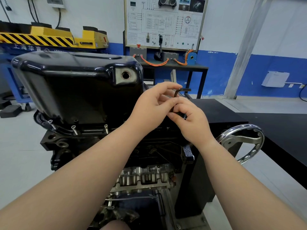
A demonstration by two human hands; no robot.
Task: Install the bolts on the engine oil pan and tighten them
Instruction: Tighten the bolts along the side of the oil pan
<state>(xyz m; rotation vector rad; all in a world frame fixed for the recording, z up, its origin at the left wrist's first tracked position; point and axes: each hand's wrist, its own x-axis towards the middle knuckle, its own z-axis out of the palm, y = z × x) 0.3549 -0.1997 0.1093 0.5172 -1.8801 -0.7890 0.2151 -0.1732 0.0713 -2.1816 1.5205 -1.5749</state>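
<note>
A black hex key (176, 94) is held upright by both grips: its shaft is pinched low down by the curled fingers of the right grip (191, 123), and the left grip (149, 105) is curled round it just under the bend. The tip is hidden behind the fingers, at the right end of the flange of the oil pan (74, 83). Three bolts (74, 128) are seen standing proud along the flange's near edge, towards its left corner. Tightening of a right-end bolt is judged to be in hand; next, the tip must be seated squarely before turning, and the proud bolts run down
</note>
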